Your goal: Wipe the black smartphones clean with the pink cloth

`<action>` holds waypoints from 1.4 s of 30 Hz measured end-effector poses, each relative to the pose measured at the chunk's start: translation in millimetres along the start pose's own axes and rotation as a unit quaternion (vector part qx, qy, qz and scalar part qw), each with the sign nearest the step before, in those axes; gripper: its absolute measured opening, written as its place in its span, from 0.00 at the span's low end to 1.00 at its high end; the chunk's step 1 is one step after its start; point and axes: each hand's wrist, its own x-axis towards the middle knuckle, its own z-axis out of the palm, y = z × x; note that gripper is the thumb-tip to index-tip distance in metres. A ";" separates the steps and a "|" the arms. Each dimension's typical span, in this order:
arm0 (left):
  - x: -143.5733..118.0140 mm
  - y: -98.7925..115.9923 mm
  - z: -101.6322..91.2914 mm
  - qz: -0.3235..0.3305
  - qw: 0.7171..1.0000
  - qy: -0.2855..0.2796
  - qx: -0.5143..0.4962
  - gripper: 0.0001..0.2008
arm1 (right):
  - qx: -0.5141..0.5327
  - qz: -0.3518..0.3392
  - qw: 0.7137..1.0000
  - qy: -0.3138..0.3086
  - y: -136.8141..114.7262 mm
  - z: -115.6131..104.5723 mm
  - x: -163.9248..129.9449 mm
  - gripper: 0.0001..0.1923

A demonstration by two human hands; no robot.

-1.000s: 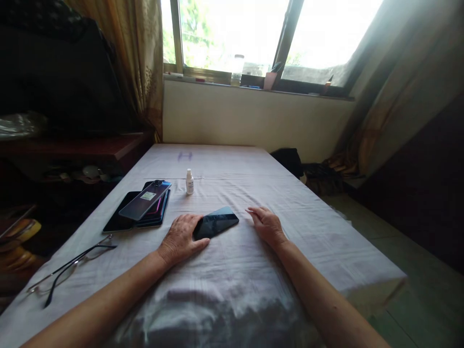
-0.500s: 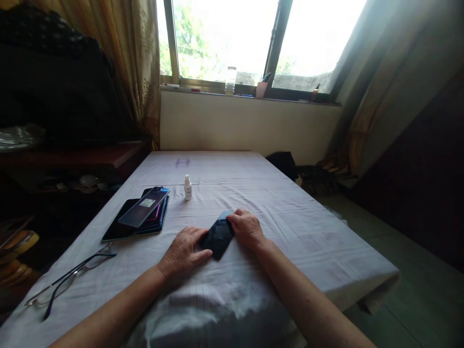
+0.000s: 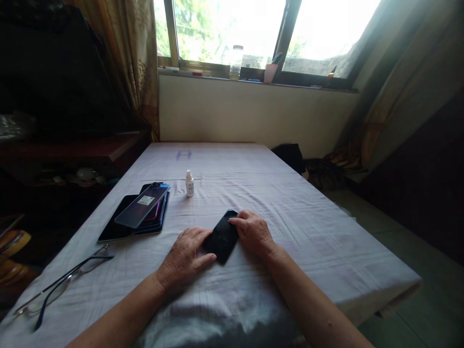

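A dark smartphone [image 3: 222,239] lies at a slant on the cloth-covered table, its black screen facing up. My left hand [image 3: 188,251] grips its lower left side, thumb at the near end and fingers along the edge. My right hand [image 3: 253,232] is closed at the upper right edge, with a fingertip over the glass near the top; whether something small is in those fingers is hidden. Beyond the phone stands a small white bottle [image 3: 189,184]. To the left, a phone with a label on its back [image 3: 139,208] rests across several other stacked phones [image 3: 118,224].
Folded eyeglasses [image 3: 68,275] lie at the table's left edge. A white cloth [image 3: 290,212] covers the table. Left of it is a dark wooden cabinet [image 3: 112,147]. A jar [image 3: 236,63] and a pink pot [image 3: 270,72] stand on the windowsill.
The view has shifted slightly. The reflection on the phone's screen has changed from light blue at the top to mostly dark. Both hands stay at the phone.
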 end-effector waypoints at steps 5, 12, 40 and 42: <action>0.1 -1.3 0.5 0.000 1.000 0.001 -0.009 0.23 | 0.002 -0.005 1.000 -0.004 -0.1 -1.3 -3.7 0.17; -0.2 -1.9 0.3 0.002 1.000 0.005 -0.016 0.23 | 0.000 -0.002 1.000 -0.008 -2.3 -4.4 -5.9 0.17; -17.5 -10.0 6.5 0.039 0.997 0.050 0.046 0.23 | 0.059 0.037 0.996 0.054 11.7 1.1 0.3 0.13; -20.1 -4.4 7.7 0.037 0.995 0.044 0.076 0.31 | 0.065 0.041 0.995 0.056 12.4 1.8 0.0 0.13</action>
